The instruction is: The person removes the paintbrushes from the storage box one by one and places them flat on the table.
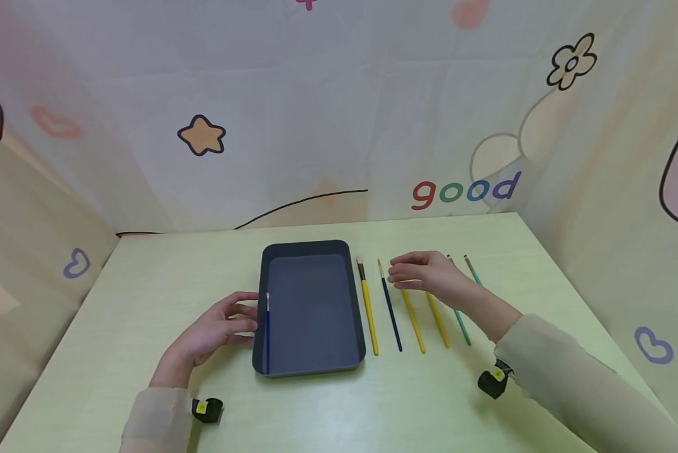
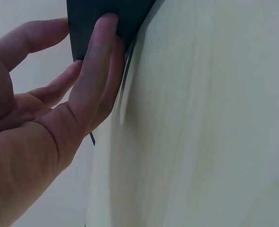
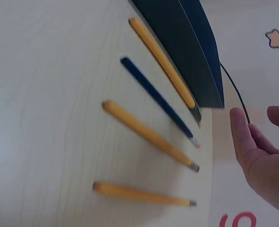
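Note:
A dark grey rectangular tray (image 1: 310, 314) lies on the table, with a blue-handled paintbrush (image 1: 267, 340) along its left inner side. Against the tray's outer left wall, the fingertips of my left hand (image 1: 220, 327) rest; the left wrist view shows them touching the wall (image 2: 89, 23). My right hand (image 1: 429, 270) is held above the paintbrushes to the tray's right, its fingers loosely bent and nothing between them. Nearest the tray lies a yellow brush (image 1: 369, 308), then a dark blue brush (image 1: 391, 314), then two more yellow brushes (image 1: 413, 321) (image 1: 438, 321), partly hidden by the hand.
Two green paintbrushes (image 1: 462, 327) (image 1: 473, 270) lie further right, partly covered by the right forearm. The pale wooden table (image 1: 163, 270) ends at a printed curtain (image 1: 316, 126) behind and at both sides.

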A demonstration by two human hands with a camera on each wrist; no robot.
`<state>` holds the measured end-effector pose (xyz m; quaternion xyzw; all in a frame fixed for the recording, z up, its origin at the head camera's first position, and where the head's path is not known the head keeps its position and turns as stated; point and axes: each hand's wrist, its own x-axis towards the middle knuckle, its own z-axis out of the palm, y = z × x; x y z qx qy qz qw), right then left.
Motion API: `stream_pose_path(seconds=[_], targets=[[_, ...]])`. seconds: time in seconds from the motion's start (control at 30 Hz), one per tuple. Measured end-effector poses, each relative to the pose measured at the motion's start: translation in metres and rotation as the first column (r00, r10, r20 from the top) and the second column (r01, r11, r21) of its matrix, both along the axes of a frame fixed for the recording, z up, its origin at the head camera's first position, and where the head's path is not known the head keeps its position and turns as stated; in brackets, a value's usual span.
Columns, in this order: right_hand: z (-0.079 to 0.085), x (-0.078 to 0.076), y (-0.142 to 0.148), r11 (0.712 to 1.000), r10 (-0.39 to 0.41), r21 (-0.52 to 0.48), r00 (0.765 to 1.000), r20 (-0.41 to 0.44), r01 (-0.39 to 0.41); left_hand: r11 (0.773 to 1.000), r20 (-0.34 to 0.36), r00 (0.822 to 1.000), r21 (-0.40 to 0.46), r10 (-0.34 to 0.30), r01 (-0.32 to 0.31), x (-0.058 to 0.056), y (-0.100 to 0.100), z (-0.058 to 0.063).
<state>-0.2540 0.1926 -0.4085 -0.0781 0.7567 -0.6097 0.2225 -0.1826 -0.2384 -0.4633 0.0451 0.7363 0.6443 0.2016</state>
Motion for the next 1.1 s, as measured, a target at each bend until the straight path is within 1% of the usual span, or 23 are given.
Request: stream_pose_path(seconds=[0.2, 0.37, 0.47, 0.6, 0.73, 0.83, 0.97, 1.1], targets=[[0.003, 0.003, -0.032, 0.99, 0.096, -0.106, 0.993, 0.07, -0.088, 1.0, 0.008, 1.0, -0.005, -0.002, 0.002, 0.002, -0.001, -0.003], [0.0, 0.006, -0.059, 0.972, 0.203, -0.143, 0.973, 0.11, -0.187, 1.0, 0.018, 1.0, -0.001, -0.015, 0.015, 0.003, -0.002, -0.005], [-0.004, 0.01, -0.078, 0.962, 0.235, -0.174, 0.962, 0.141, -0.209, 1.0, 0.022, 0.999, 0.008, -0.024, 0.023, 0.003, -0.003, -0.005], [-0.01, 0.018, -0.103, 0.957, 0.235, -0.215, 0.953, 0.19, -0.193, 0.999, 0.027, 0.999, 0.021, -0.027, 0.027, 0.004, -0.004, -0.007], [-0.019, 0.03, -0.126, 0.956, 0.231, -0.237, 0.946, 0.23, -0.176, 0.999, 0.034, 0.999, 0.029, -0.02, 0.019, 0.005, -0.005, -0.008], [-0.026, 0.038, -0.14, 0.948, 0.249, -0.265, 0.932, 0.262, -0.179, 0.999, 0.041, 0.999, 0.032, -0.013, 0.012, 0.005, -0.004, -0.007], [-0.032, 0.044, -0.153, 0.926, 0.284, -0.332, 0.909, 0.306, -0.177, 1.0, 0.05, 0.999, 0.03, -0.005, 0.004, 0.004, -0.004, -0.006], [-0.034, 0.047, -0.164, 0.9, 0.316, -0.403, 0.886, 0.341, -0.166, 1.0, 0.052, 0.999, 0.024, -0.002, 0.001, 0.002, -0.003, -0.004]])
